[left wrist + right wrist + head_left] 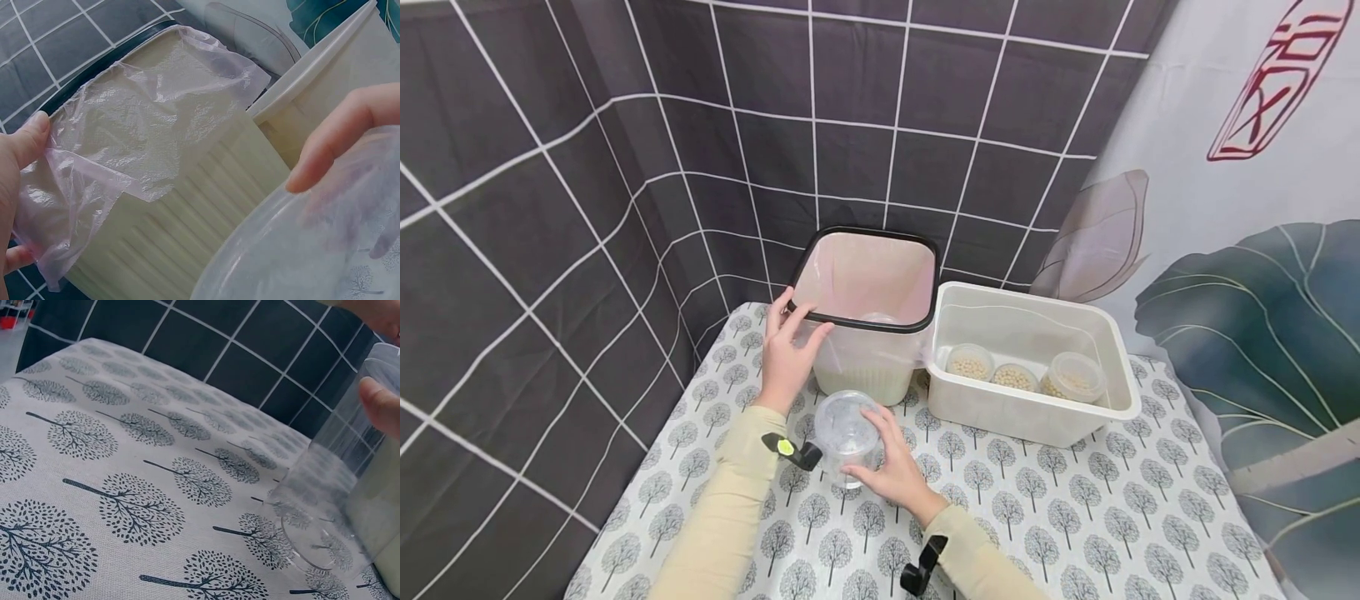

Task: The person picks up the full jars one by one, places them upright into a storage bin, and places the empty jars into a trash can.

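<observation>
My right hand point(895, 467) holds a clear plastic jar point(844, 454) by its side, thumb toward the front and fingers near the lid point(850, 421). The jar is upright over the tablecloth, and no contents show through its see-through wall point(319, 506). My left hand point(786, 354) grips the front left corner of a pale trash bin point(865, 379), its fingers at the black rim point(880, 325). A thin pinkish bag point(156, 94) lines the bin and folds down outside; in the left wrist view the thumb point(34, 134) presses at its edge. Something clear lies inside the bin, mostly hidden.
Right of the bin stands a white rectangular tub point(1000, 412). Inside it are three round clear containers, one of them point(970, 364) with small beige balls. A tree-patterned cloth point(1045, 508) covers the table. Dark gridded fabric point(865, 108) hangs behind and at the left.
</observation>
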A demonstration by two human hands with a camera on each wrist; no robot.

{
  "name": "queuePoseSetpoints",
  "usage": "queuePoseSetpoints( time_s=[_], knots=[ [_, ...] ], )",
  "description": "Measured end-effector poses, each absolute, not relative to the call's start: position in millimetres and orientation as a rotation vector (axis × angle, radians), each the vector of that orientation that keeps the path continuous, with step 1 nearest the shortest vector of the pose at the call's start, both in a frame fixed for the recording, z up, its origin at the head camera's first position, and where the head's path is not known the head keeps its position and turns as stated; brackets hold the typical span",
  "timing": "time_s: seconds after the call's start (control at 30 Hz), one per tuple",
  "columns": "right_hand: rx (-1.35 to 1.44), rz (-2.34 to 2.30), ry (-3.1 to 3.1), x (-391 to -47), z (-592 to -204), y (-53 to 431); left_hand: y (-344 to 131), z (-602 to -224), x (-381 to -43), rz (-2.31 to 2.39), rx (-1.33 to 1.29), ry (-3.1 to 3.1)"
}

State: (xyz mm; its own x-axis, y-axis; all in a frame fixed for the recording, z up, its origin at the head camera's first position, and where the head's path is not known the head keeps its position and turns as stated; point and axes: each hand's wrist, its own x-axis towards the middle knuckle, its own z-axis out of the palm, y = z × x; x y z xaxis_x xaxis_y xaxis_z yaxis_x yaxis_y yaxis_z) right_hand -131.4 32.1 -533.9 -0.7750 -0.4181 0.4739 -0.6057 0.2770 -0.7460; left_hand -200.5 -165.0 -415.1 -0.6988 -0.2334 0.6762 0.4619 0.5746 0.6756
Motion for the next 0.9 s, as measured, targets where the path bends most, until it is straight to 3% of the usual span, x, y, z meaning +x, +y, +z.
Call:
queuePoseSetpoints(
  time_s=[0.43,0.7,0.9],
  knots=[
    [0.965,1.468,-2.251,-129.2,-522.9,36.2,-164.5,-414.8,-200.2,-1.154,-0.175,-2.036],
    [0.992,1.409,-2.113,-115.9,-480.2,41.1,-164.1,-415.5,-200.4,-1.167,-0.167,-2.035],
    [0.995,1.393,-2.055,-115.6,-468.9,43.6,-164.0,-416.3,-200.2,-1.175,-0.154,-2.044]
  ],
)
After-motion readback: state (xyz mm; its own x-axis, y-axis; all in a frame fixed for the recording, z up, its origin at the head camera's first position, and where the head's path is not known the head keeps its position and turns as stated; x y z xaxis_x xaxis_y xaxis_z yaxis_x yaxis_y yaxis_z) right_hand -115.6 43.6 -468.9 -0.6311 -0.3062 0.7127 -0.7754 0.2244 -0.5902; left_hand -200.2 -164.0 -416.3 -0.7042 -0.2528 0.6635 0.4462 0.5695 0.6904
